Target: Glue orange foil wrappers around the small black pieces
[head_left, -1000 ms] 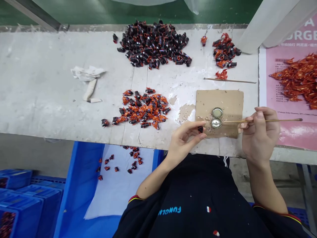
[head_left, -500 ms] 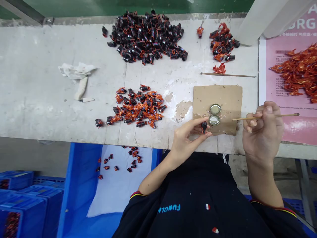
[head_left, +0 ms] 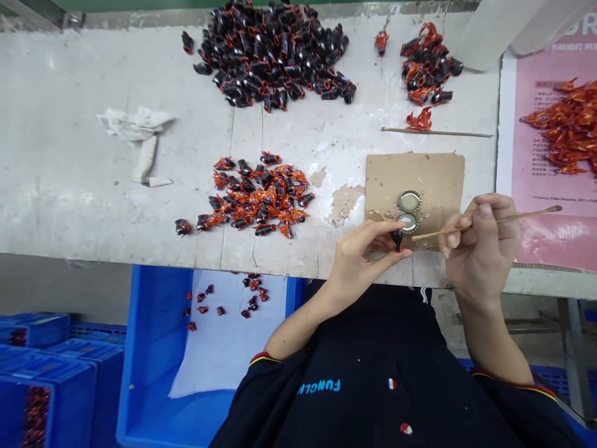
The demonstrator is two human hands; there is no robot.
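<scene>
My left hand [head_left: 361, 258] pinches a small black piece [head_left: 397, 239] between thumb and fingers at the table's front edge. My right hand [head_left: 480, 246] grips a thin wooden stick [head_left: 513, 218], whose tip points left toward the black piece. Just behind them, two round metal caps [head_left: 409, 210] sit on a piece of brown cardboard [head_left: 433, 177]. A pile of orange and black pieces [head_left: 259, 196] lies to the left of my left hand.
A large heap of black pieces [head_left: 275, 53] and a smaller mixed heap [head_left: 426, 62] lie at the back. A second stick [head_left: 438, 132], a crumpled white rag [head_left: 137, 134], orange pieces on a pink sheet [head_left: 566, 121], and a blue bin [head_left: 153, 348] below the table edge hold their places.
My left hand turned the black piece upright and shifted slightly right. My right hand pulled the stick away from the lower cap, then brought its tip back left toward the piece.
</scene>
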